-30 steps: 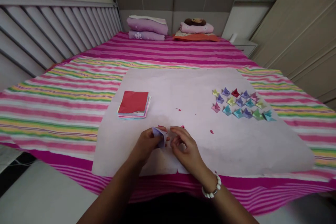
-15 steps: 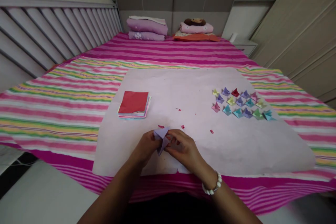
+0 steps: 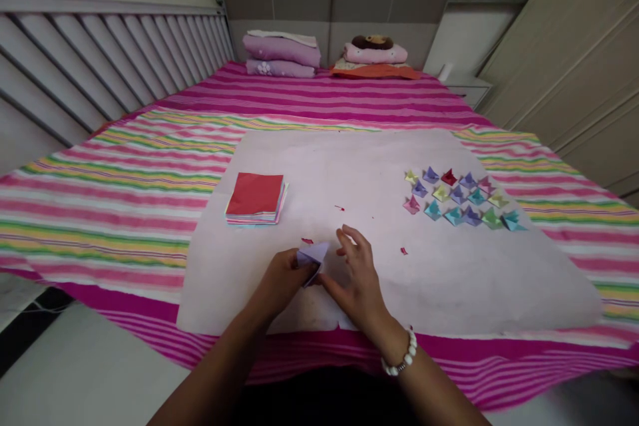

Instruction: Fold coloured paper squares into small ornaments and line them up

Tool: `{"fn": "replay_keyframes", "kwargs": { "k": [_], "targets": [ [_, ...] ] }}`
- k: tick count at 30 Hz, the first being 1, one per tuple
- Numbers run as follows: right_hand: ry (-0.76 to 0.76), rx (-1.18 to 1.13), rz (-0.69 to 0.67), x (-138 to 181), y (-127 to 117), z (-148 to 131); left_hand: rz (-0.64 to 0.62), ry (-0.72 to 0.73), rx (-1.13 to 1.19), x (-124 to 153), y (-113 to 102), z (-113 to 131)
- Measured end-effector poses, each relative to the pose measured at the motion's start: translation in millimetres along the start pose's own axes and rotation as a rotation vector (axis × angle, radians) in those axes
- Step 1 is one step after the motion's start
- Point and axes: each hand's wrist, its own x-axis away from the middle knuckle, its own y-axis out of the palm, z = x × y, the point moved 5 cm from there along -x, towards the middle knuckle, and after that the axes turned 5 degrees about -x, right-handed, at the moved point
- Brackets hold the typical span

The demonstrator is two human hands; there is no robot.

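Note:
A partly folded piece of lilac origami paper point(image 3: 313, 253) is pinched in my left hand point(image 3: 280, 283), above the near part of a large white sheet point(image 3: 329, 160). My right hand point(image 3: 360, 279) is beside it with the fingers raised and spread; its thumb reaches to the paper's lower edge, and I cannot tell whether it touches. A stack of square coloured paper point(image 3: 256, 194), red on top, lies beyond my left hand. Small red paper scraps point(image 3: 404, 251) are scattered around the hands.
Rows of small folded paper figures point(image 3: 458, 195) in several colours sit on the sheet's right side. The sheet lies on a striped bedspread point(image 3: 124, 200). Folded bedding point(image 3: 282, 53) is piled by the headboard point(image 3: 349, 3). A slatted rail point(image 3: 124, 60) runs along the left.
My right hand has let go of the lilac paper's side, and its fingers have opened and lifted to the right. The paper has turned in my left hand, its tip now pointing right.

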Motion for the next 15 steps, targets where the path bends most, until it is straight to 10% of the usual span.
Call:
{"fn": "replay_keyframes", "kwargs": {
  "k": [6,15],
  "targets": [
    [-0.154,-0.026,-0.249,-3,10,-9,0.036,0.107,-0.230,3,-3,9],
    [0.047,-0.204,-0.133,-3,10,-3,-0.218,-0.023,-0.062,11,3,10]
  ]
}}
